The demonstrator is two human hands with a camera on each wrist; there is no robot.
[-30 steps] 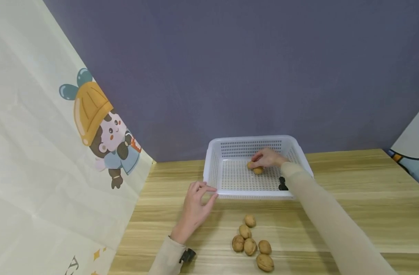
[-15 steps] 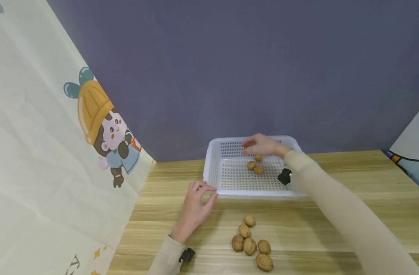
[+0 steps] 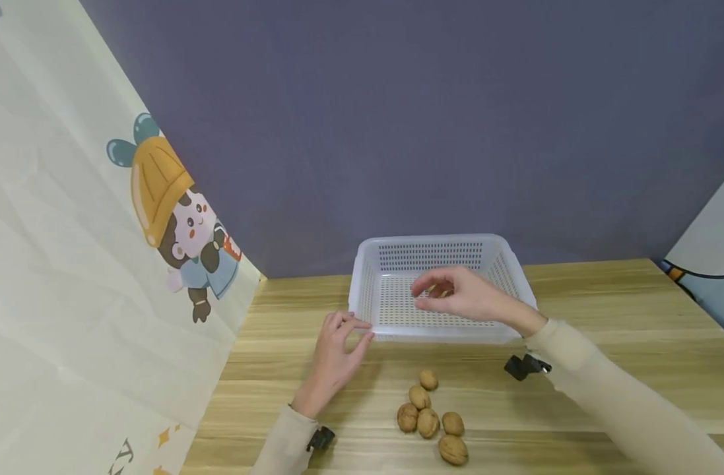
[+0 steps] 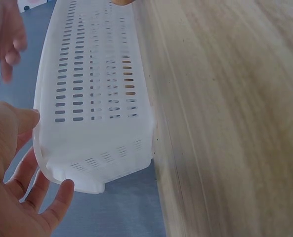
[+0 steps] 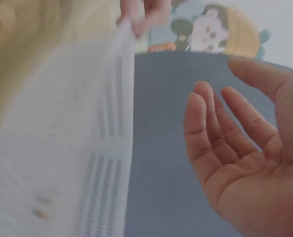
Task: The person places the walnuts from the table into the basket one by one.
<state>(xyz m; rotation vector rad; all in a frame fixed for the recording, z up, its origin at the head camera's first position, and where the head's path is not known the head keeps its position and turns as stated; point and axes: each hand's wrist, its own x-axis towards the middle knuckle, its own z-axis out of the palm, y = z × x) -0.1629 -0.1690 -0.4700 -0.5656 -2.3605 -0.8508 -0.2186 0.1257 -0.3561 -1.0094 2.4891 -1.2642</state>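
Observation:
A white slotted plastic basket stands on the wooden table against the dark partition. At its near left corner my left hand holds the rim, thumb and fingers on either side of it, as the left wrist view also shows. Over the basket hangs my right hand, fingers loosely curved and apart from the thumb, palm bare in the right wrist view. That hand hides the walnuts in the basket from the head view; brown patches show blurred inside it. Several walnuts lie grouped on the table in front of the basket.
The dark grey-blue partition rises right behind the basket. A pale wall sheet with a cartoon figure runs along the left. The wooden tabletop extends to the right, with a dark cable beyond its edge.
My right hand let go of a walnut among the others in the basket, lifted back, then came nearer over the basket. My left hand stayed at the corner; the walnuts on the table did not move.

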